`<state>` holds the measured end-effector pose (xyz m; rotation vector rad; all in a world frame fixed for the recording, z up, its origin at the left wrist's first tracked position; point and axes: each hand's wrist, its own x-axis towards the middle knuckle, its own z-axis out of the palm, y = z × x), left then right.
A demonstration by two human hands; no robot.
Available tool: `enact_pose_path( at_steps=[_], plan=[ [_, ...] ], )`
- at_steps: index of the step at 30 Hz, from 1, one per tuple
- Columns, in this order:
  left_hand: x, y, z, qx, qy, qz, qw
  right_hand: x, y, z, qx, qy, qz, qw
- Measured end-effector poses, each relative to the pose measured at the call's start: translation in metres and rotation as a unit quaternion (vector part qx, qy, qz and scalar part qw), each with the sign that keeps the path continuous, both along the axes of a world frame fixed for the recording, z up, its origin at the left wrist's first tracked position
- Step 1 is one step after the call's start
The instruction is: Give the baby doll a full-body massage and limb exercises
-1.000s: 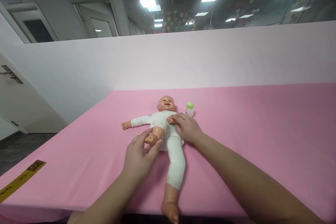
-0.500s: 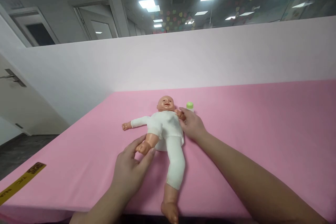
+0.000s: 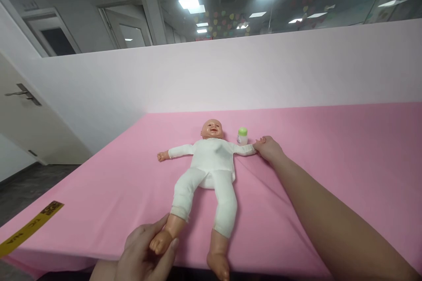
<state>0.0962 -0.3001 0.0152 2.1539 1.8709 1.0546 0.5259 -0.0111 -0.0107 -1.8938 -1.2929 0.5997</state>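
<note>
A baby doll (image 3: pixel 211 162) in white clothes lies face up on the pink surface (image 3: pixel 329 149), arms spread and legs stretched toward me. My left hand (image 3: pixel 141 257), at the near edge, is closed around the doll's foot on the left side. My right hand (image 3: pixel 268 148) holds the tiny hand at the end of the arm stretched out to the right. A small bottle with a green cap (image 3: pixel 242 135) stands just behind that arm, close to my right hand.
A low pale partition wall (image 3: pixel 231 70) runs along the far edge of the pink surface. A yellow tape strip (image 3: pixel 31 227) lies on the near left corner. A white door (image 3: pixel 23 118) stands at the left.
The doll's bent left-side leg has been pulled straight toward me by my left hand. My right hand drew the doll's arm outward to the right, off its chest.
</note>
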Motion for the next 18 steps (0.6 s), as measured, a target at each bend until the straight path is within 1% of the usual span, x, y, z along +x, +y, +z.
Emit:
enact_pose_path(
  at_steps=[2,4,7,9,11,14,16,18],
  plan=[
    [-0.002,0.0,-0.012,0.015,0.0,0.004,1.0,0.0,0.0,0.0,-0.003,-0.006,-0.007,1.0],
    [-0.001,0.001,-0.02,0.028,-0.016,0.011,0.999,-0.002,-0.001,0.002,0.014,-0.005,-0.019,1.0],
    [0.002,0.005,-0.021,0.013,-0.047,0.016,0.999,-0.012,-0.008,0.012,0.086,0.012,-0.03,0.996],
    [0.006,0.01,-0.017,-0.012,-0.078,0.014,0.997,-0.025,-0.017,0.023,0.147,0.02,-0.028,0.988],
    [0.012,0.019,-0.011,-0.028,-0.114,0.013,0.993,-0.043,-0.029,0.033,0.215,0.017,-0.01,0.977],
    [0.023,0.038,0.0,-0.033,-0.143,0.019,0.989,-0.076,-0.047,0.043,0.283,-0.03,0.071,0.956],
    [0.032,0.051,0.008,-0.037,-0.144,0.017,0.989,-0.096,-0.057,0.044,0.302,-0.095,0.119,0.941],
    [0.04,0.064,0.017,-0.04,-0.145,0.013,0.989,-0.111,-0.062,0.043,0.307,-0.154,0.186,0.921]
  ],
)
